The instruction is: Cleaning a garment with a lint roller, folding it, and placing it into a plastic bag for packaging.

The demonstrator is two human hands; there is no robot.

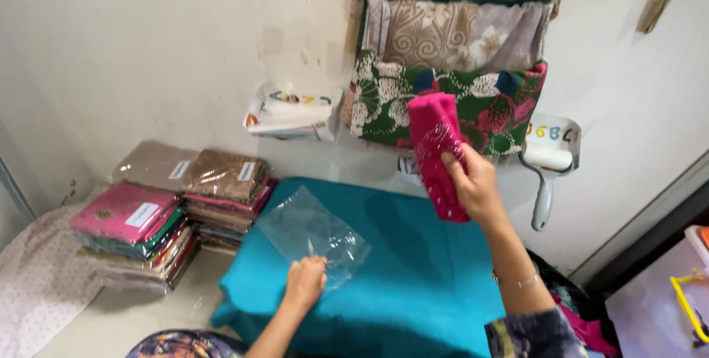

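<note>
The right hand point(476, 184) is closed around a folded pink cloth point(437, 152), a soft, narrow bundle with fine pale speckles, held upright above the far right part of a teal cloth point(413, 284). The left hand point(305, 282) rests its fingertips on the near edge of a clear plastic bag point(314, 234); whether it pinches the film or only presses it cannot be told. The bag is thin, glossy and wrinkled, roughly rectangular, lying flat and slanted on the left half of the teal cloth, which is smooth and matte and covers the work surface like a pad.

To the left, just beside the teal cloth's edge, stand two stacks of packed fabrics point(166, 206), flat squares in shiny wrappers: brown, pink, green. A pale dotted cloth point(37, 284) lies at the far left. On the far wall hang patterned fabrics point(454, 77): dark green on top, a beige swirl print, then a green floral piece. Right of the pink cloth a white lint roller point(548, 173) leans by the wall, with a small carton point(292, 116) to the left of the hangings.

The middle and near right of the teal cloth lie bare, between the bag and the right forearm.
</note>
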